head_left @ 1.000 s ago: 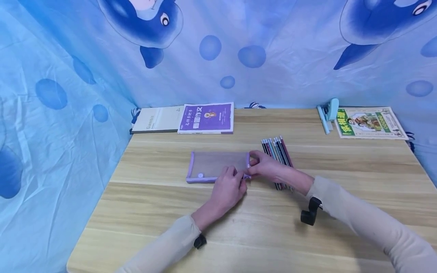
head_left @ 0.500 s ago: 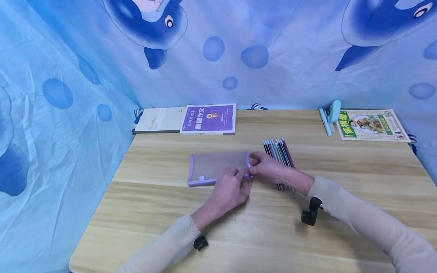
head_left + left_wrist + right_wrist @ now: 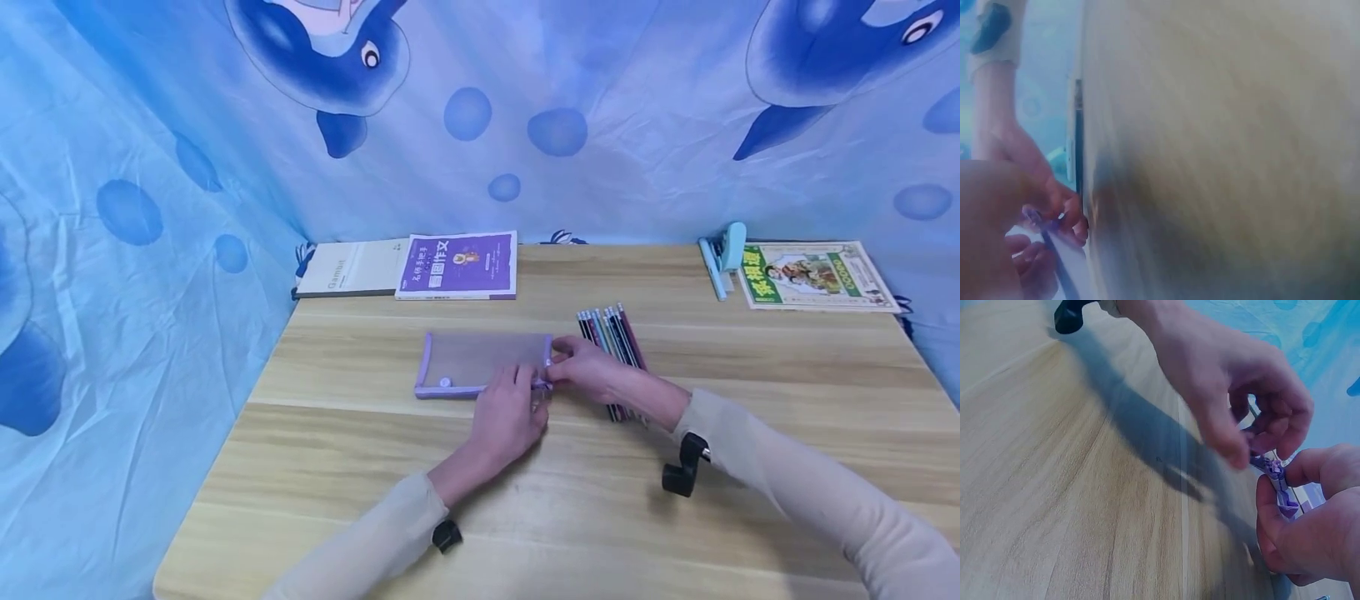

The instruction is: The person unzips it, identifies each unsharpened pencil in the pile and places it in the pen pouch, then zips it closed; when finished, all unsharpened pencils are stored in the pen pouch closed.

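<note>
I see both hands pinching the pouch's (image 3: 480, 362) right end: left hand (image 3: 506, 417), right hand (image 3: 592, 371). Pencils (image 3: 611, 333) lie under my right wrist, and books (image 3: 457, 265) sit at the desk's (image 3: 525, 500) far edge.

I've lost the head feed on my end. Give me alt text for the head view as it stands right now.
Both hands meet at the right end of a purple-edged mesh pouch lying on a wooden table: the left hand and right hand pinch its corner. A row of pencils lies under the right wrist; books line the table's far edge.
</note>
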Tool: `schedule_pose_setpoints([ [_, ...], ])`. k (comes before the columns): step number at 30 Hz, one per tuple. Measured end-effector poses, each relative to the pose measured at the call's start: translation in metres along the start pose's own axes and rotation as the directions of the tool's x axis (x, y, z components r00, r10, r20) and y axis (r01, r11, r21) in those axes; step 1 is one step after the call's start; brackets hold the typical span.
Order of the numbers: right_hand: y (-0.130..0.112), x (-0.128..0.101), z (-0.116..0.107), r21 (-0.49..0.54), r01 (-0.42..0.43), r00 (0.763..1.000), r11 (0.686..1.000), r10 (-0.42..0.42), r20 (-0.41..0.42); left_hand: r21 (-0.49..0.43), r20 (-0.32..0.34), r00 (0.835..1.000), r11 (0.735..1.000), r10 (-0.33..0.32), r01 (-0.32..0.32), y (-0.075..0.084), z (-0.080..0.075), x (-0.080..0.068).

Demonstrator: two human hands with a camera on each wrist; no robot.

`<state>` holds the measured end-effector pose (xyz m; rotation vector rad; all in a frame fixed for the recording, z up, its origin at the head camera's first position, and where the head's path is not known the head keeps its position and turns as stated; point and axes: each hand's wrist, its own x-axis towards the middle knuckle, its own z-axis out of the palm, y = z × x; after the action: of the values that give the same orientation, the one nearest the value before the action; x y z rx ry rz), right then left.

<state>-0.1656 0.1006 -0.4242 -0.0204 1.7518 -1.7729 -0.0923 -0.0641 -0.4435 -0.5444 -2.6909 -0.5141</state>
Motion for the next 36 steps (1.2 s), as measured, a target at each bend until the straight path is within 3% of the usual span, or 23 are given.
schedule_pose_setpoints([
  [3,-0.001,0.0,0.0,0.006,0.006,1.0,1.0,-0.006,-0.004,-0.112,-0.026,1.0,0.994,0.001,-0.004,-0.002,-0.003,0.0],
  [5,-0.002,0.0,0.0,0.012,0.007,1.0,1.0,-0.007,-0.006,-0.128,-0.02,1.0,0.992,-0.006,0.003,-0.002,-0.003,0.0],
  [10,-0.002,-0.001,0.0,0.026,0.011,1.0,1.0,-0.011,-0.001,-0.019,0.04,0.996,0.997,-0.074,0.074,0.002,0.001,0.001],
  [13,-0.001,0.0,0.0,0.015,0.012,1.0,1.0,-0.012,0.001,0.024,0.026,0.995,0.995,-0.097,0.096,0.003,0.003,0.002],
  [18,0.001,0.003,-0.004,-0.052,0.015,1.0,0.999,-0.015,-0.001,0.034,-0.017,0.999,0.999,-0.03,0.03,-0.001,0.001,0.001],
  [23,0.0,0.003,-0.009,-0.198,0.031,0.999,0.98,-0.032,-0.004,0.023,-0.024,0.999,0.999,0.035,-0.035,-0.004,-0.003,0.001],
  [26,0.001,0.002,-0.011,-0.286,0.06,0.998,0.956,-0.056,0.02,-0.02,0.01,1.0,1.0,0.015,-0.015,-0.007,-0.006,0.002],
  [30,0.003,0.002,-0.013,-0.327,0.096,0.995,0.94,-0.081,0.059,-0.096,0.084,0.996,0.995,-0.03,0.038,-0.01,-0.01,0.005],
  [36,0.004,0.003,-0.013,-0.335,0.086,0.995,0.938,-0.065,0.072,-0.101,0.144,0.99,0.995,-0.003,0.018,-0.015,-0.016,0.005],
])
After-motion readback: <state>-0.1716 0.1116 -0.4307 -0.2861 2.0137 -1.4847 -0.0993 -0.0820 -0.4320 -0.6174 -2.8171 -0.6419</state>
